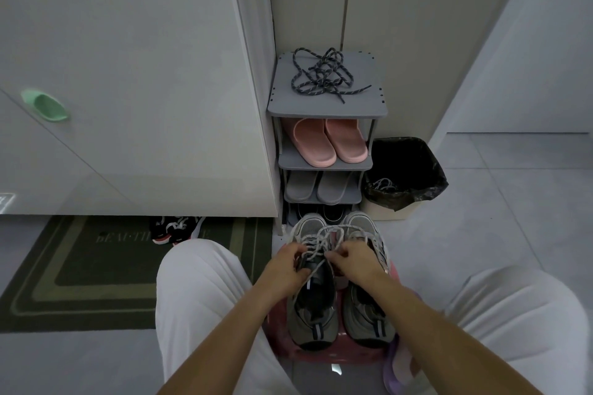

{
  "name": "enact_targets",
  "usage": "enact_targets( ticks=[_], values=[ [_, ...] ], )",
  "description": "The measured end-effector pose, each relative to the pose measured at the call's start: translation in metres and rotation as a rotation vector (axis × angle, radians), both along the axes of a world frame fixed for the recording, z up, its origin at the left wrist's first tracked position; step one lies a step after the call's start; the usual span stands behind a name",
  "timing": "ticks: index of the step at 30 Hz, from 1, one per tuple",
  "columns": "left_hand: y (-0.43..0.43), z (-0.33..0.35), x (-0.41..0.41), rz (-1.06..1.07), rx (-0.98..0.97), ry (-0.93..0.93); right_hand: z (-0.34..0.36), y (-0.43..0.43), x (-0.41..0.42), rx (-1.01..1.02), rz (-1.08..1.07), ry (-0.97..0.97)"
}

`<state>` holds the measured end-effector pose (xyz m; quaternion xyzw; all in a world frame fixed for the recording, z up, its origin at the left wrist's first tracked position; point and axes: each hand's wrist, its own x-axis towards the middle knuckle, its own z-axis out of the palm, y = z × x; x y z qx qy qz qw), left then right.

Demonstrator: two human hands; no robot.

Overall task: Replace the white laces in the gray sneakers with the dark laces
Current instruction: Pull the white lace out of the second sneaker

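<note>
**Entryway corner: white laces not yet out, dark ones waiting on the rack**

Gray floor tiles fill the lower frame, with a green doormat [80, 266] at lower left and a small gray shoe rack [362, 99] standing against the wall at centre. The gray sneakers [340, 298] sit side by side on a pink stool [321, 356] between the person's knees, toes pointing up the frame. The left hand [287, 258] and right hand [351, 256] both have their fingers curled, pinching the white laces [330, 234] at the throat of the sneaker on the picture's left. The dark laces [324, 77] lie in a loose heap on the rack's top shelf, well apart from the hands. A bin [404, 163] with a black liner stands just right of the rack.

Judging from the loops, slack from both shoes looks crossed over the toes. A hard pull could snag one lace on the other and drag the second sneaker off the stool. The dark heap may also knot if it is lifted by one end.
</note>
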<state>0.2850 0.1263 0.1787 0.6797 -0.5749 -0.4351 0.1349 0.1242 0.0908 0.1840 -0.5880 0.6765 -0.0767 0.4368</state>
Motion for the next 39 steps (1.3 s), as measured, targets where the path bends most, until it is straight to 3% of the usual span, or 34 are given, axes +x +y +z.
enact_targets(
  ticks=[5,11,13,16,21,26,29,31,34,39],
  values=[
    [0.000,0.000,-0.001,-0.005,-0.003,0.002,-0.005,-0.002,-0.003,-0.016,0.039,0.078],
    [0.000,-0.002,0.002,-0.007,0.002,-0.001,-0.003,-0.012,-0.002,0.016,-0.373,-0.302],
    [-0.001,-0.002,0.001,-0.003,-0.002,0.000,-0.010,-0.009,0.000,-0.009,-0.289,-0.244],
    [-0.001,-0.003,0.001,-0.002,-0.009,-0.006,-0.011,-0.002,0.001,-0.032,0.004,0.012],
    [0.000,-0.004,0.001,0.003,-0.008,0.004,-0.010,-0.002,-0.001,-0.059,0.021,0.067],
    [0.000,-0.006,0.003,-0.010,0.000,0.011,-0.005,-0.012,-0.006,0.117,-0.324,-0.327],
    [0.000,-0.005,0.003,-0.007,-0.003,0.024,-0.003,-0.013,-0.004,0.098,-0.471,-0.415],
    [0.001,-0.006,0.003,-0.001,-0.007,0.032,-0.005,-0.010,-0.001,0.061,-0.351,-0.317],
    [0.001,-0.006,0.003,0.005,-0.017,0.032,-0.011,0.001,0.000,-0.023,0.022,0.013],
    [0.001,-0.006,0.002,0.004,-0.019,0.035,-0.014,0.001,-0.007,-0.050,0.001,-0.047]
  ],
)
